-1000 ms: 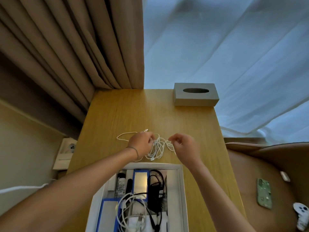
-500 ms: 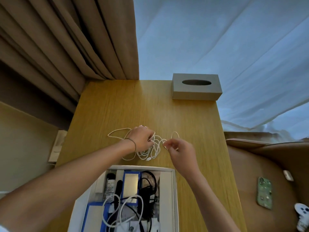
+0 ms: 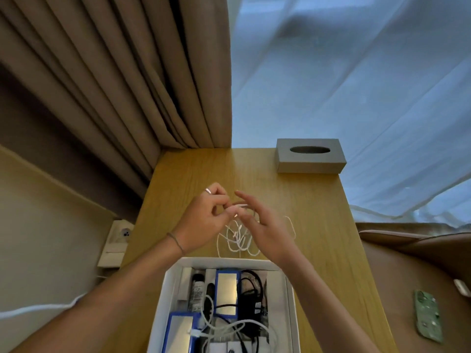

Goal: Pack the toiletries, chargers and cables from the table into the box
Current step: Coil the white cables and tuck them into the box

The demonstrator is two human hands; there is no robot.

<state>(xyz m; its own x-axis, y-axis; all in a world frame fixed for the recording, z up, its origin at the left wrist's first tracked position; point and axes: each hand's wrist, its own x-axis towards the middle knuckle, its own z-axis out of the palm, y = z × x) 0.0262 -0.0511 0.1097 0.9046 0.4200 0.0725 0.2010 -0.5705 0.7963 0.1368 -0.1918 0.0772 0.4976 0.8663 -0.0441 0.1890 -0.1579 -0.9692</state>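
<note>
Above the counter (image 3: 318, 225), beyond the box (image 3: 289, 296) | left hand (image 3: 204, 222) pinches white cable (image 3: 238, 239) end | right hand (image 3: 267, 230) fingers spread, over the tangle hanging onto the counter

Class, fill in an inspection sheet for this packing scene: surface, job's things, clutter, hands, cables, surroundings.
Surface: wooden table.
Job's things: white box at the near edge, holding a dark bottle, black charger, cables.
Clutter: grey tissue box at the far corner.
Hands: left hand pinches the white cable; right hand open over it.
Cables: loose tangle beyond the box.
Surroundings: curtains, wall socket.
</note>
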